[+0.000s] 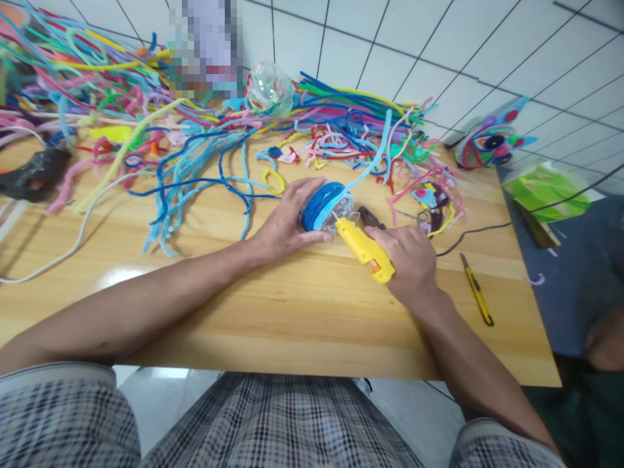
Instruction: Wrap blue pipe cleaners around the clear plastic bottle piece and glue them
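My left hand (287,224) is wrapped around the side of a clear plastic ball (344,201) wound with dark blue pipe cleaner (322,207). A light blue pipe cleaner (366,170) crosses the ball and sticks up past its far side. In my right hand (409,260) is a yellow glue gun (365,250), gripped by its handle. The gun's tip points at the ball and is close to the light blue strand; whether it touches, I cannot tell. A dark object (371,218), partly hidden, lies just behind the gun.
Piles of coloured pipe cleaners (180,169) spread along the back. A decorated clear ball (269,90) stands among them. A black glue gun (34,174) lies far left. To the right are a yellow utility knife (476,289), a cable (470,232) and a colourful figure (492,140).
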A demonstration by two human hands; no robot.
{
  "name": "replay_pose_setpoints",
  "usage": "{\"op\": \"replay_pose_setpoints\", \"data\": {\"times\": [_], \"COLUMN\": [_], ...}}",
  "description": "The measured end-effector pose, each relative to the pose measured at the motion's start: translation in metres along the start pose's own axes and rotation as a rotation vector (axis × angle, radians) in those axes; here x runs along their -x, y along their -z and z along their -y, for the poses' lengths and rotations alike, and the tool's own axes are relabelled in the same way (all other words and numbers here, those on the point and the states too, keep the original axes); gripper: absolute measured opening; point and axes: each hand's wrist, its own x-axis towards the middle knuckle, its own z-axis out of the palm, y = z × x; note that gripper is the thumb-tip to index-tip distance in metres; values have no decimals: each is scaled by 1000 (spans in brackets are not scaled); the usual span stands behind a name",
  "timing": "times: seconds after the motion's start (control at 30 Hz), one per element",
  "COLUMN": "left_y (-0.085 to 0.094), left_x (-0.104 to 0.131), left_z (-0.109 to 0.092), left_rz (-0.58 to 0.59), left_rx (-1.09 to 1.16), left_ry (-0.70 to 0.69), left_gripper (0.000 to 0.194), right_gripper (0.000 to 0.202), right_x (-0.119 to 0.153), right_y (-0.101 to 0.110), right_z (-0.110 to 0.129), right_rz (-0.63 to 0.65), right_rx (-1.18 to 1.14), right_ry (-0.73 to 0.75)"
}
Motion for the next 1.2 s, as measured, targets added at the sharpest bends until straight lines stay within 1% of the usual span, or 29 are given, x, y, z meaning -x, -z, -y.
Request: {"op": "replay_pose_setpoints", "data": {"times": [0.17,0.37,0.47,0.6,0.77,0.93,1.03,1.2], "left_y": [0,1,0,1,0,0,0,0], "left_x": [-1,-1,-1,-1,0,0,-1,-1], "left_z": [0,-1,-1,-1,0,-1,-2,-2], "left_rz": [-6,-3,-14,5,-2,-5,2,9], "left_rx": [-12,-17,-8,-11,-20,-20,-23,-16], "left_ry": [-7,-8,-26,1,-9,33,44,52], "left_gripper": [106,106,103,104,105,106,106,107], "right_gripper": [36,34,33,33,35,35,35,35], "right_x": [2,3,3,2,3,5,6,7], "right_y": [-1,-2,-2,-1,-1,-2,-2,-3], "right_z": [-1,1,1,1,2,0,0,2], "right_rz": [-9,31,20,-4,27,23,48,65], "right_rx": [23,31,36,38,8,36,46,9], "right_ry": [-58,-34,-42,-53,-44,-66,-85,-64]}}
